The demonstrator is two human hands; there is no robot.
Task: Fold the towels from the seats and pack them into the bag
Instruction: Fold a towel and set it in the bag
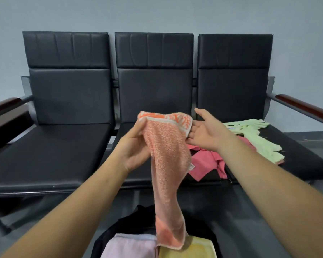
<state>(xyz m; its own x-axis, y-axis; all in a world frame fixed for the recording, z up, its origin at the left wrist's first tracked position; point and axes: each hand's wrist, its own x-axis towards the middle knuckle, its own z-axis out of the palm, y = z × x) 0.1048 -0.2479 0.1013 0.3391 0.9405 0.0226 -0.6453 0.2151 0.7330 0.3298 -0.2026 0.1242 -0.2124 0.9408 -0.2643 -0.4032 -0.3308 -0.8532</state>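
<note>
An orange towel [166, 164] hangs lengthwise in front of the middle seat. My left hand [134, 144] grips it near its patterned top edge. My right hand [207, 132] is held palm up with straight fingers, its fingertips touching the towel's right top corner. The towel's lower end dangles over an open black bag [127, 222] on the floor. Inside the bag lie a folded pale pink towel [131, 246] and a folded yellow towel [192, 248]. A crumpled pink towel [205, 161] and a light green towel [257, 138] lie on the right seat.
A row of three black padded seats [50, 149] stands against a grey wall, with brown armrests [306, 107] at both ends. The bag sits on the dark floor in front of the middle seat.
</note>
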